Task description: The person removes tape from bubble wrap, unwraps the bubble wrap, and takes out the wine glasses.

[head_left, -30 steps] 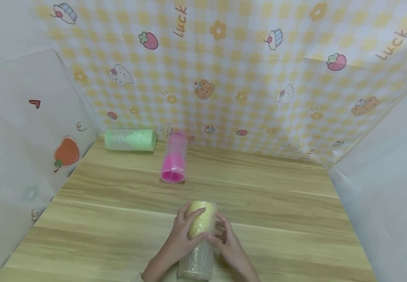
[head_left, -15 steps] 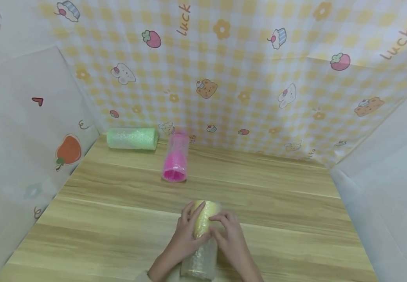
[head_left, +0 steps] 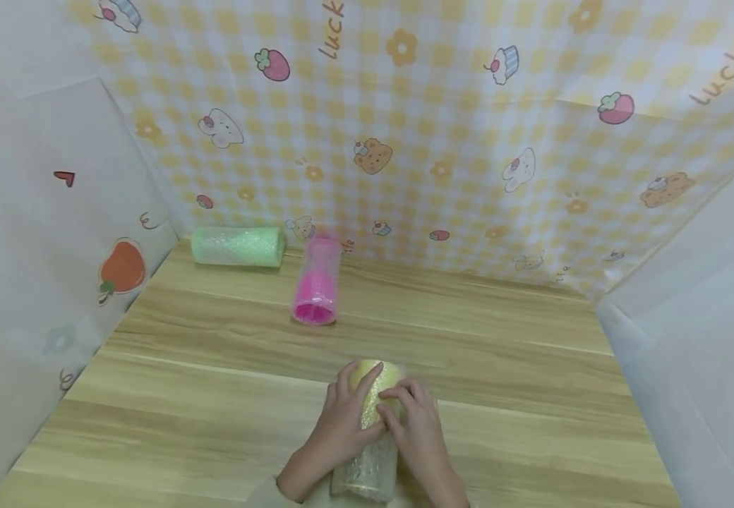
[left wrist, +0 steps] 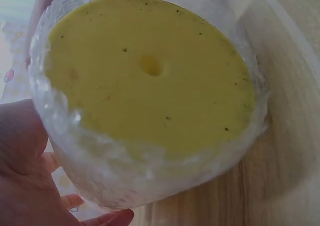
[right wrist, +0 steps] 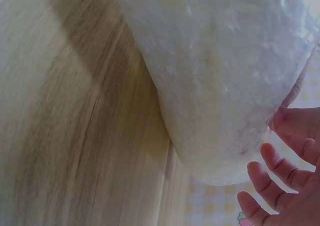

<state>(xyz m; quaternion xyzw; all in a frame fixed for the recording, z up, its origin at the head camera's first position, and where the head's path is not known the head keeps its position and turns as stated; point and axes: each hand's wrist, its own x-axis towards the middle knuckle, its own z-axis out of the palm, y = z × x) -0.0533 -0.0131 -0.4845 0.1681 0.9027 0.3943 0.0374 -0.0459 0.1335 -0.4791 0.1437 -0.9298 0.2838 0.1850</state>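
Observation:
A yellow cylinder-like item lies in clear bubble wrap on the near part of the table. Its flat yellow end, with a small round dimple and dark specks, fills much of the left wrist view. From the left, my left hand spans the wrapped item and holds it with spread fingers and thumb. My right hand pinches the wrap on the upper right with thumb and forefinger. In the right wrist view the other fingers stay loosely bent beside the bundle, and the thumb is largely hidden.
Against the back wall lies a green bubble-wrapped roll-shaped item. A pink wrapped item, narrower in the middle, lies to its right with its open end facing me. A yellow checked cloth hangs behind the wood-grain table.
My right hand has come up from the bundle's right side to its upper surface, thumb and forefinger drawn together on the wrap. The bundle has shifted slightly right with my left hand.

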